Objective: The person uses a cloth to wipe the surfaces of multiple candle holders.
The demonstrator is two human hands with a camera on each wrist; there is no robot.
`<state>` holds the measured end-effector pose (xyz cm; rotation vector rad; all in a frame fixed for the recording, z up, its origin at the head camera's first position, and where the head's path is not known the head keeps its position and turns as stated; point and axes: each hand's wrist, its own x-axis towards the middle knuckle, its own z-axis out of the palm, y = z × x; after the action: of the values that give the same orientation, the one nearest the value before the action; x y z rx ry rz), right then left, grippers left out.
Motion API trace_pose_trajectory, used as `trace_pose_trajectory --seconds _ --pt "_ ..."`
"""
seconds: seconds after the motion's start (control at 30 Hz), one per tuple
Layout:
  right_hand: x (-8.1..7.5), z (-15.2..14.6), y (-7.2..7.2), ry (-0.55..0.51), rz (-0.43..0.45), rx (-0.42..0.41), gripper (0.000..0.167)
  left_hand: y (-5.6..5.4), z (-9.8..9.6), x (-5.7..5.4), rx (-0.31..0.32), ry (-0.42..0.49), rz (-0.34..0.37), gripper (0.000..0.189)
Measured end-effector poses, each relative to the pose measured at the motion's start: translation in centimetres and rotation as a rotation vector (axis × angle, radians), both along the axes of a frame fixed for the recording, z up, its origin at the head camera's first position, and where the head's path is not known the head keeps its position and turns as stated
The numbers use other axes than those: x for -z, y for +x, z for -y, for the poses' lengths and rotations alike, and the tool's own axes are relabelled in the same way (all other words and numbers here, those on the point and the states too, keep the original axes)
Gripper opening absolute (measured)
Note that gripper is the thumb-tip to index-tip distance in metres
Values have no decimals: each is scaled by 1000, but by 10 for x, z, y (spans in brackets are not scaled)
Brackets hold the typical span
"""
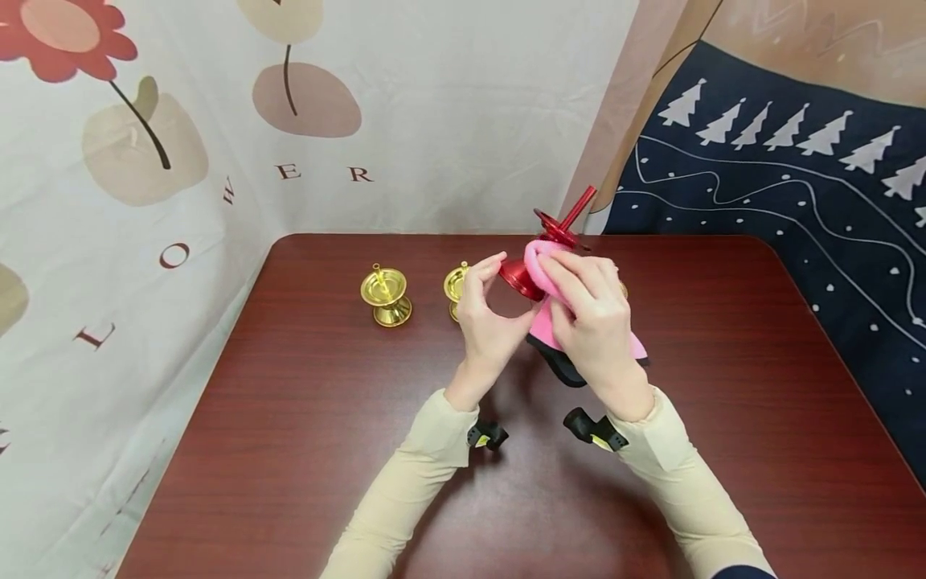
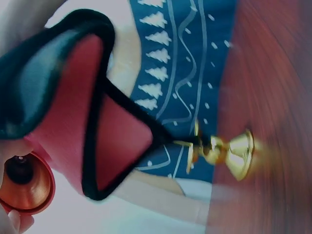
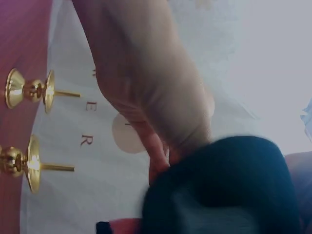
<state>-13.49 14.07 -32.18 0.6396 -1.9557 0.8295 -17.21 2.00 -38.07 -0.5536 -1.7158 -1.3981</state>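
A shiny red candle holder, with a flared base, a round drip plate and a thin upright stem, is held up tilted over the table. My left hand pinches its base by the rim between thumb and fingers. The hollow underside of that base faces the left wrist view. A pink cloth with black edging wraps the middle of the holder, gripped by my right hand. Its loose end hangs beneath that hand, and in the right wrist view its dark part looms blurred.
On the brown table a gold candle holder stands to the left. Another gold candle holder is partly covered by my left hand. A third gold candle holder stands behind my right hand. Printed curtains hang behind.
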Motion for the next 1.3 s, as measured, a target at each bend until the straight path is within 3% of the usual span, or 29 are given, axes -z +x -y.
trace_pose_trajectory --seconds 0.13,0.23,0.4,0.5,0.67,0.83,0.97,1.13,1.3 --pt "0 -10 -1 87 86 -155 28 0 3 -3 58 106 88 54" --pt "0 -22 -3 100 205 -213 31 1 5 -4 106 176 157 55" --pt "4 -34 -7 -42 332 -98 32 3 6 -5 198 300 272 58" --pt "7 -32 -10 -179 301 2 28 4 6 -8 246 323 340 57" --pt "10 -23 -16 -306 240 0 26 7 3 -13 350 346 463 53" --pt "14 -20 -16 -259 249 -50 26 6 2 -16 435 416 548 49" --pt "16 -26 -13 -129 304 -99 30 4 3 -17 463 490 574 48" --pt "12 -42 -6 17 464 -126 31 2 6 -15 467 545 568 46" --pt "14 -47 -4 -1 629 -67 29 -1 7 -14 486 587 569 45"
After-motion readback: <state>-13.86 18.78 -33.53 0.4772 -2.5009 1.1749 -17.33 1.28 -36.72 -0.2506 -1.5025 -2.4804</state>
